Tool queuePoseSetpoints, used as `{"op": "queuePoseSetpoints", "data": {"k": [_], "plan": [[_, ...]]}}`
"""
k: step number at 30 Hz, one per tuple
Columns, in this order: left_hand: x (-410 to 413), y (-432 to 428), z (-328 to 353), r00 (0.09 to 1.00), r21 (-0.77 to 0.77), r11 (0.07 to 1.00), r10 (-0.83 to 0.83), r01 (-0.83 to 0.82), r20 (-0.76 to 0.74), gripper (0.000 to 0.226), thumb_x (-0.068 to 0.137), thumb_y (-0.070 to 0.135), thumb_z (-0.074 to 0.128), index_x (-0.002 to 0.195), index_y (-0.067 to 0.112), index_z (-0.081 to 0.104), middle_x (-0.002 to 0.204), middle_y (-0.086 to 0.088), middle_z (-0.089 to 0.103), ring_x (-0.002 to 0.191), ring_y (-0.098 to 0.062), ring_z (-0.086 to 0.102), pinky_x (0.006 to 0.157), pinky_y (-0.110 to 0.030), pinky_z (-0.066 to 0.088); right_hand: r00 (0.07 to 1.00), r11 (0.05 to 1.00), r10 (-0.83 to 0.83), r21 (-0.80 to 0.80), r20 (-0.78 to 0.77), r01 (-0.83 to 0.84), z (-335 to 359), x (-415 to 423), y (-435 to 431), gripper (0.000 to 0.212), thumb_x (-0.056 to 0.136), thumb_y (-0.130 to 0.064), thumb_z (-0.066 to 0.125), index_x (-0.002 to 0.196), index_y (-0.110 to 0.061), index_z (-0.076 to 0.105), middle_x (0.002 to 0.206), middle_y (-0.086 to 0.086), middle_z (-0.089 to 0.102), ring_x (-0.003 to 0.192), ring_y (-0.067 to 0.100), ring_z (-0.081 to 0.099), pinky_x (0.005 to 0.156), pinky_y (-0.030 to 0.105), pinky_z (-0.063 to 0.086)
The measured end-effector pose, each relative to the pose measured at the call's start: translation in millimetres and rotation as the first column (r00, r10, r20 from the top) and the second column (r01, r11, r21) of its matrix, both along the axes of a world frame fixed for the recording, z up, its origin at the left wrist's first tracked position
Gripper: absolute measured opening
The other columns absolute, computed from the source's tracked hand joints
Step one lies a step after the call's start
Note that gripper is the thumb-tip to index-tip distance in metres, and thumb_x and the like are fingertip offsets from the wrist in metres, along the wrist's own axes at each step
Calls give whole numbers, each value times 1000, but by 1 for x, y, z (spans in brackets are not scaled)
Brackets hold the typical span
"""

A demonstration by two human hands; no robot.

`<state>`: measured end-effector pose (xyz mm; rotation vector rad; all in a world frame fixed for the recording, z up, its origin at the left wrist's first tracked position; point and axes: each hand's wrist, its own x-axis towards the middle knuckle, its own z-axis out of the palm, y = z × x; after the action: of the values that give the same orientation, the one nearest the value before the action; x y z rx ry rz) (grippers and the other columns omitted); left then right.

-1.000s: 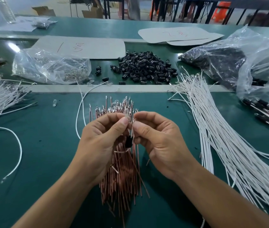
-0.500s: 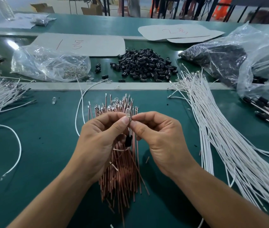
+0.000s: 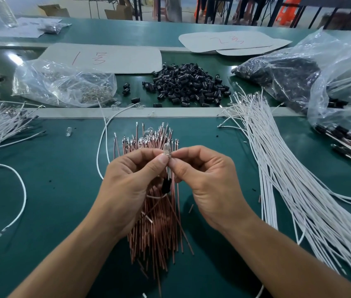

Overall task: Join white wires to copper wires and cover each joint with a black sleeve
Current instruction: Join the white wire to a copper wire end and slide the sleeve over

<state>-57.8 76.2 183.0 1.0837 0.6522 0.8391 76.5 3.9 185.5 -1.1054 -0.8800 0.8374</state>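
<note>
Above copper wires [image 3: 155, 244]: my left hand [image 3: 127, 186] and right hand [image 3: 209, 181] both pinch one joint [image 3: 167, 148].
Risk: black sleeve [image 3: 166, 186] slips down if I loosen.

Bright, even overhead light — white glare on the green table [image 3: 17, 61] and plastic bags [image 3: 342, 67] (shadows soft, short); edges bow, far background blurs
</note>
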Motion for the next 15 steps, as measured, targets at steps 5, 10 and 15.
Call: {"op": "queuePoseSetpoints", "data": {"k": [5,10,15], "plan": [[0,-2,0,999,-55,998,-13,15,47,17,73,26,81,87,15,77,76,-8,69,63,-14,63,56,-23,55,1000,1000,0,16,30,0,-2,0,-1,12,84,2,77,86,-10,76,73,1,74,65,6,67,66,17,54],[-4,3,1,998,-43,998,-51,53,45,17,70,26,81,82,16,77,76,-7,69,67,-13,64,62,-21,56,998,999,41,-1,38,-41,-1,2,-1,10,84,-1,78,87,-10,76,76,2,75,66,7,68,65,17,54],[-15,14,3,985,34,987,-154,157,-84,19,69,26,87,78,13,77,75,-10,67,69,-16,60,66,-21,54,986,983,148,-117,75,-139,3,12,1,10,81,-1,79,82,-9,74,68,1,70,57,8,59,57,18,50]]}}
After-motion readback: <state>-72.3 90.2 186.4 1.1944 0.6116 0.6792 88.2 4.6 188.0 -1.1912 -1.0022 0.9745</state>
